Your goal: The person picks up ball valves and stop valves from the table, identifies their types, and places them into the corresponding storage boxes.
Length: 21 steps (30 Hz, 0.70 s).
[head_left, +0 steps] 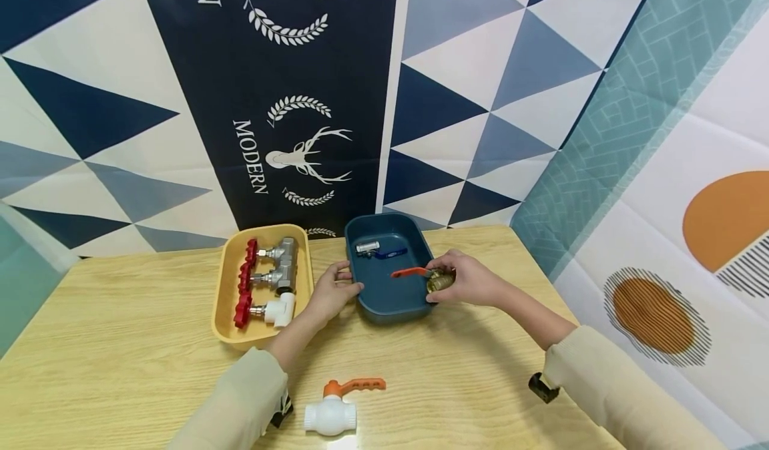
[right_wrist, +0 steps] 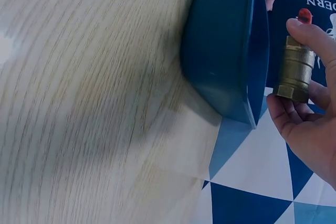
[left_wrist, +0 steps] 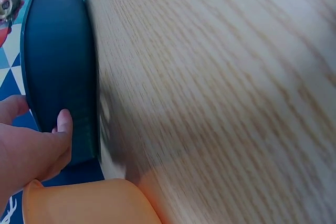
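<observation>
My right hand point(head_left: 465, 278) pinches a brass ball valve point(right_wrist: 296, 72) with a red lever handle point(head_left: 410, 272) between thumb and fingers, over the right rim of a dark blue tray point(head_left: 384, 300). In the right wrist view, the valve body stands clear of the tray wall. My left hand point(head_left: 332, 292) rests against the tray's left side, thumb point(left_wrist: 64, 121) at its outer wall. Inside the tray lies a small silver valve point(head_left: 368, 248) with a blue lever point(head_left: 392, 254).
Left of the blue tray stands a yellow tray point(head_left: 221, 303) holding several valves with red handwheels point(head_left: 243, 310). A white plastic ball valve point(head_left: 330, 416) with an orange handle point(head_left: 363, 384) lies near the table's front. A patterned cloth point(head_left: 444, 103) hangs behind the wooden table point(head_left: 138, 343).
</observation>
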### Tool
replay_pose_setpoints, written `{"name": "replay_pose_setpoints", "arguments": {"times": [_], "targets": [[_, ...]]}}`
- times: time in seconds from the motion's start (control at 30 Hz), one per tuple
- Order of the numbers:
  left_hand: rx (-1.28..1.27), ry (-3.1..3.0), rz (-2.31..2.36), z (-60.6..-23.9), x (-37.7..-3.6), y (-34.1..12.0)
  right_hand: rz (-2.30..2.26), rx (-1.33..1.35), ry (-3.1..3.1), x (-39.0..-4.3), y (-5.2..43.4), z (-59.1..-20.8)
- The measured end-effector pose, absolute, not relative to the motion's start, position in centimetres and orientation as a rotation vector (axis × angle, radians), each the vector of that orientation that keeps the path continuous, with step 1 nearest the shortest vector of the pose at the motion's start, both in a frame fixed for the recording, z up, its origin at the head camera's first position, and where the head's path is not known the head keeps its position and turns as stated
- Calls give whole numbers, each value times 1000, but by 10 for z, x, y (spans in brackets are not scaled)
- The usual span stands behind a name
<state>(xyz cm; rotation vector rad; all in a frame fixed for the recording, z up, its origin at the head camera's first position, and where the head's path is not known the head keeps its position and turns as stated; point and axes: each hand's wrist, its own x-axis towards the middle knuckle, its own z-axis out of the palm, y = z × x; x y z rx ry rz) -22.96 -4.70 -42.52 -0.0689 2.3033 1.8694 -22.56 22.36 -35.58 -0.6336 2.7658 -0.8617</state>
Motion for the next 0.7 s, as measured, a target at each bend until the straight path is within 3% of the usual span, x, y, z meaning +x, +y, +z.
{"name": "replay_pose_setpoints", "arguments": {"times": [0.7], "targets": [[-48,2298,1882,-428,-230,-48,-827,-639,2817,-255,204,-362]]}}
